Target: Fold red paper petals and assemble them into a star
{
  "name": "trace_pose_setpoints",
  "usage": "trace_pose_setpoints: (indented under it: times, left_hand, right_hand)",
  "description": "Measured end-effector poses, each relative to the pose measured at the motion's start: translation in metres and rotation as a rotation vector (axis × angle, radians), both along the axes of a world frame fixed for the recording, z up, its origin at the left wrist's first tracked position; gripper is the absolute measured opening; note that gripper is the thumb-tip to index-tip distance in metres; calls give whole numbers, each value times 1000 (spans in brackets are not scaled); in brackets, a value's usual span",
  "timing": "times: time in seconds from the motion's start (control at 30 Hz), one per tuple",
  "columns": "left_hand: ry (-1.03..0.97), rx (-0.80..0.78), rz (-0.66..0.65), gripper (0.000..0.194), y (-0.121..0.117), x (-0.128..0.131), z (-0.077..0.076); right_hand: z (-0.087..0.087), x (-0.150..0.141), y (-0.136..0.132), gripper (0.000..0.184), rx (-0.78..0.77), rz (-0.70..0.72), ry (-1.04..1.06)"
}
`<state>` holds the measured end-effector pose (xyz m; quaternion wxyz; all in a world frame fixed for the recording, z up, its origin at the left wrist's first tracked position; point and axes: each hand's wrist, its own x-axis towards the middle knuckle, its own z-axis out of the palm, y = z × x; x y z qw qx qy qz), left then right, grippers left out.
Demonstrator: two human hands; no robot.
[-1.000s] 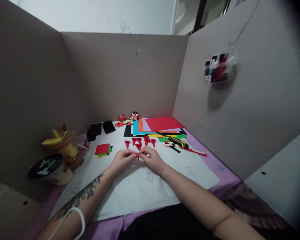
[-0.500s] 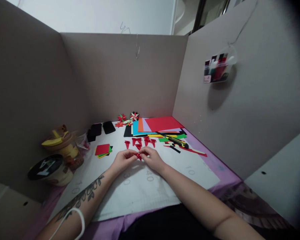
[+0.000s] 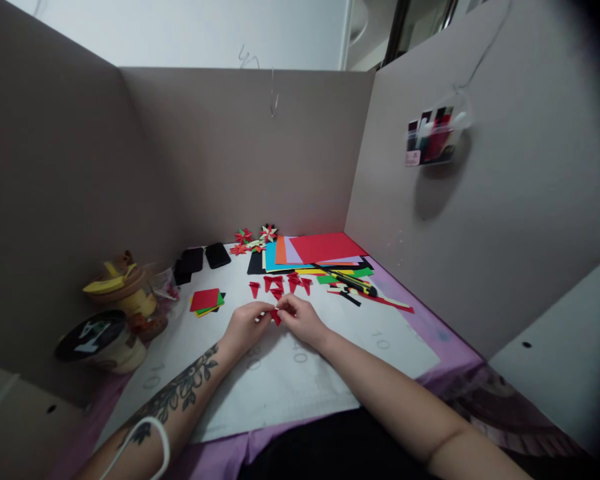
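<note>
- Change in head view over the last second: left hand (image 3: 249,328) rolled and drawn slightly lower, more of the leaf tattoo showing along the forearm; small folded red paper piece (image 3: 276,318) turned, with a broader face showing.
- Meaning, by judgement: folding or creasing unfinished, weight probably mostly on the right.
- Right hand (image 3: 303,319) pinched on the piece, just above the mat; left fingertips right beside its edge, whether gripping or merely touching impossible to tell.
- Surface: white numbered mat (image 3: 280,400) over a purple-cloth-covered bench (image 3: 455,363). Just beyond the fingers, pointed folded red paper units (image 3: 293,283); leftward, stacked red, green and yellow paper squares (image 3: 205,300). Behind, large coloured paper sheets (image 3: 325,248) and multicoloured paper stars (image 3: 269,233); to the right, yellow-and-black utility knife (image 3: 353,283) near paper offcuts.
- Room: plain grey partition panels (image 3: 245,147) on three sides, clear plastic holder (image 3: 433,137) hanging at right, pale wall (image 3: 205,33) above.
</note>
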<state>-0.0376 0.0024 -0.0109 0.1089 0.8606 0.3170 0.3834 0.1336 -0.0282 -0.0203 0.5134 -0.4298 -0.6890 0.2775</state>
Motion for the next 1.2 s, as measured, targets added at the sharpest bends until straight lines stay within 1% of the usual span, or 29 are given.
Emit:
trace_pose_setpoints:
  times: [0.13,0.3,0.43,0.63,0.7,0.77,0.87,0.97,1.03,1.1,1.17,1.2]
  left_hand:
    - [19,41,-13,16,1,-1,-2]
    - [48,118,-40,18,3,-4,-6]
    - [169,195,-75,20,1,-5,-1]
    - [320,340,-23,18,-2,-4,4]
    - [353,350,-24,17,-2,-3,5]
    - [359,329,-22,20,-3,-2,5]
    - [284,232,-46,22,-5,-1,5]
    - [115,39,-51,21,-4,-1,6]
    - [4,-157,-7,23,-3,-1,7]
    - [-84,-399,16,26,-1,0,9]
    - [-163,-625,-15,30,0,2,10]
    - [-201,-709,-42,31,1,2,10]
  right_hand:
    - [0,0,0,9,-2,-4,-8]
    - [-2,1,2,8,-42,9,44]
    - [-4,1,3,7,-71,20,67]
    - [-8,2,6,10,-107,11,91]
    - [-8,1,6,10,-114,13,91]
    - [-8,0,6,10,-123,18,96]
    - [-7,1,6,10,-141,29,129]
    - [-5,3,7,11,-137,25,151]
    - [-4,5,6,10,-97,-6,130]
    - [-3,7,5,10,-44,-41,84]
    - [-1,8,4,11,7,-64,34]
    - [-1,8,3,11,30,-69,10]
